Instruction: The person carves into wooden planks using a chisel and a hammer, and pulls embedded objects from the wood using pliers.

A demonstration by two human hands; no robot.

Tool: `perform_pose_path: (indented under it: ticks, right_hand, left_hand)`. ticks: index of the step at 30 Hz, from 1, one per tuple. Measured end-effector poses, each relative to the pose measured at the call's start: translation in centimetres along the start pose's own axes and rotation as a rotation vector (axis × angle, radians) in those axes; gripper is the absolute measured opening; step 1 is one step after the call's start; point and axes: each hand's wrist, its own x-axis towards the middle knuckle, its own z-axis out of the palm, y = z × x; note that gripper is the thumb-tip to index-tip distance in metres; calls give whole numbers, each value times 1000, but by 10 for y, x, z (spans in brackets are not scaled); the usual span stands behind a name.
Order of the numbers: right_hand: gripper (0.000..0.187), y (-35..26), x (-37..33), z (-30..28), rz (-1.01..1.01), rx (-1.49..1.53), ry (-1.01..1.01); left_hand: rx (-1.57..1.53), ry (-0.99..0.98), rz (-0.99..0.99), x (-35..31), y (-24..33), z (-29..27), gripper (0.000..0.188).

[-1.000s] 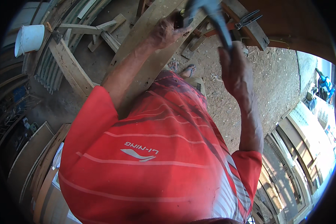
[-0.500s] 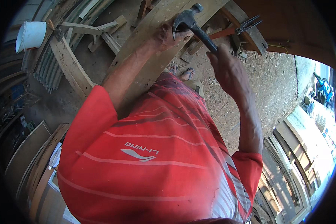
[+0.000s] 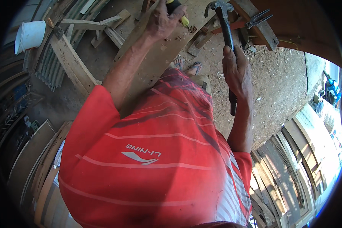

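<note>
My left hand [image 3: 161,22] is wrapped round the black and yellow handle of a chisel [image 3: 184,20]. The chisel stands over a wide wooden board [image 3: 140,72], and its lower end is beside a small rough hole [image 3: 192,29] with chips around it. In my right hand [image 3: 236,71] is a claw hammer [image 3: 227,32], gripped partway along its dark handle. The hammer's head points away from me, to the right of the chisel and apart from it. The handle's butt sticks out below my wrist.
Pliers-like metal prongs [image 3: 259,19] lie on a curved wooden piece [image 3: 250,9] at far right. A white bucket [image 3: 29,37] stands at far left near a wooden frame [image 3: 73,62]. Stacked boards [image 3: 300,152] are at right. My feet [image 3: 193,68] stand beyond the board's near edge.
The hammer has swung from over my left hand to the right and turned more upright. My left hand has moved up and away, bringing the chisel handle into view.
</note>
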Motion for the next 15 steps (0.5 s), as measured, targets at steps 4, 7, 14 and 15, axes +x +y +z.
perform_pose_path:
  ticks: [4,7,14,15]
  right_hand:
    - [58,5,-2,4,54,-20,19]
    - [60,17,-7,8,80,39,9]
    - [61,27,-3,14,102,79,-12]
    - [61,25,-5,13,98,80,-12]
  left_hand:
    - [-272,-9,-119,2,-18,-15,45]
    - [-58,-29,-89,-4,-10,-14,47]
    - [-29,-120,77,-9,-5,-5,49]
    - [-82,-139,74,-10,-9,-7,49]
